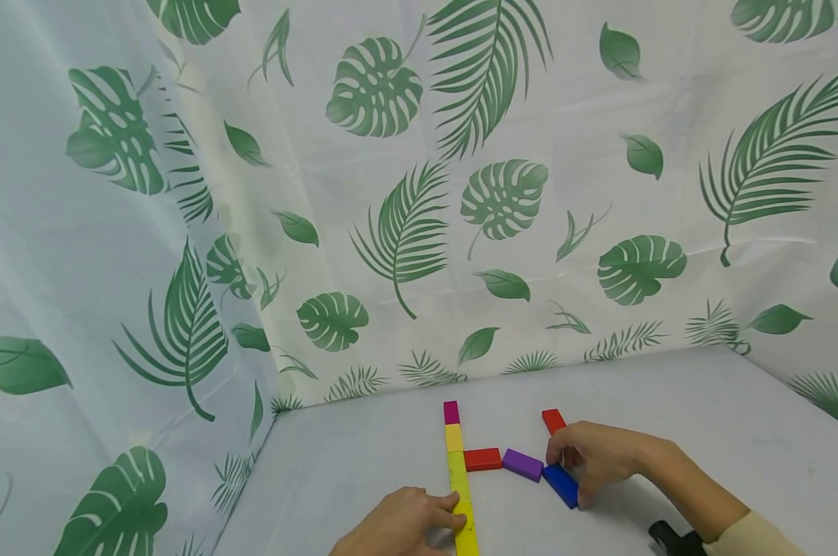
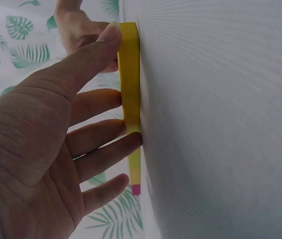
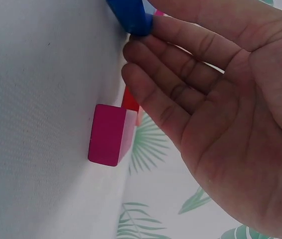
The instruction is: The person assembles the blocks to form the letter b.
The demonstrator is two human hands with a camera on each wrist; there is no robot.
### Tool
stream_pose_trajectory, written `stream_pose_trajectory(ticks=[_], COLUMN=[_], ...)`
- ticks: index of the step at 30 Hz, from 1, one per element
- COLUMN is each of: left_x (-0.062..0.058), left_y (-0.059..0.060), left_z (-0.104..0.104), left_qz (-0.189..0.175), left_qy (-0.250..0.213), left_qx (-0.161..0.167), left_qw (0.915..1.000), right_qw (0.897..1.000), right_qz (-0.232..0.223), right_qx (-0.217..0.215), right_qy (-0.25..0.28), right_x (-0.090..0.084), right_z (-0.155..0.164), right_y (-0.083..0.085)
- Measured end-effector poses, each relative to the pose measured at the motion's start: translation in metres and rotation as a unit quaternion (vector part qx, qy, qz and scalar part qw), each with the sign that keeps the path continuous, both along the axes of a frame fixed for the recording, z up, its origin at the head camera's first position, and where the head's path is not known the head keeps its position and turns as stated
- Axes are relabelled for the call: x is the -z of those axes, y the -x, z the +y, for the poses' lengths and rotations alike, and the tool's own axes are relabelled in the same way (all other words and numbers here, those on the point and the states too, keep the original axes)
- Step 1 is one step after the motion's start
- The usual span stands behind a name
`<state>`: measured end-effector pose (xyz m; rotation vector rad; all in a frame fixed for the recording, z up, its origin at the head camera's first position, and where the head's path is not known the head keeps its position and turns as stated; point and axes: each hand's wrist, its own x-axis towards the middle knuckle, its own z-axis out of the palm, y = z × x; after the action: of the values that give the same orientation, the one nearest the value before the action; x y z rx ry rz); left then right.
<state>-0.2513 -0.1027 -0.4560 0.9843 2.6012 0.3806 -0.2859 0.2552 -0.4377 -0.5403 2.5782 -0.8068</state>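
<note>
A straight row of yellow blocks (image 1: 459,477) runs away from me on the table, with a magenta block (image 1: 451,412) at its far end. My left hand (image 1: 406,522) rests at the row's left side, thumb and fairly straight fingertips touching a yellow block (image 2: 130,74). A red block (image 1: 483,459) meets the row from the right, followed by a slanted purple block (image 1: 523,465). Beside the purple one, my right hand (image 1: 602,457) pinches a blue block (image 1: 561,486) between thumb and fingers. Below those fingers in the right wrist view lies another magenta block (image 3: 107,134).
Behind my right hand lies a second red block (image 1: 552,420), partly covered. A black object (image 1: 674,538) shows by the right sleeve (image 1: 752,537). A leaf-printed curtain (image 1: 571,193) hangs around the back and sides of the grey-white table (image 1: 363,448).
</note>
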Motion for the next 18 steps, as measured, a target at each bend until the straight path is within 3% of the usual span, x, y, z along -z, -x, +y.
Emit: stream_pose_trajectory(ticks=[18], left_x=[0.001], left_y=[0.0003], left_z=[0.0008], left_qz=[-0.01], left_qy=[-0.004], left_qx=[-0.015], left_qw=[0.9998], right_qw=[1.0], right_qz=[-0.003], right_qx=[-0.01], right_qy=[-0.007], right_x=[-0.0014], right_z=[-0.0046], right_y=[-0.004])
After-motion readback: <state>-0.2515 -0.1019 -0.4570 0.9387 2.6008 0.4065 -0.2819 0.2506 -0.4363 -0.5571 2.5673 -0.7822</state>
